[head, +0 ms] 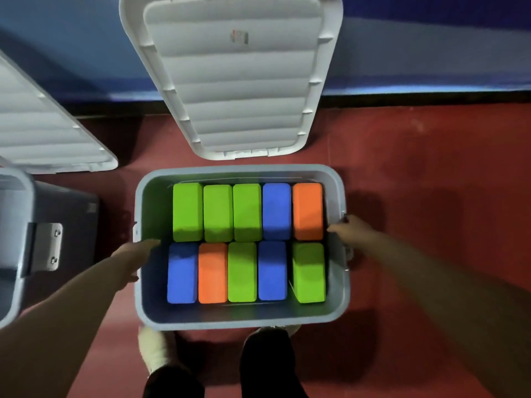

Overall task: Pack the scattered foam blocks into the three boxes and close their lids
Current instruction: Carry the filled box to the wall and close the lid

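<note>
Filled box, centre frame, with foam blocks in two rows. The left hand and right hand lie on its side rims; whether they grip cannot be told. The lid lies beyond the far rim at upper centre, its long axis running up-frame, about equally near both hands.

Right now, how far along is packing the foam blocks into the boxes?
Done: the middle box holds ten foam blocks in two rows. In hand: the left hand and right hand touch its side rims. Left: its lid stands open behind it, the left box is open too, and the third box is out of view.
</note>
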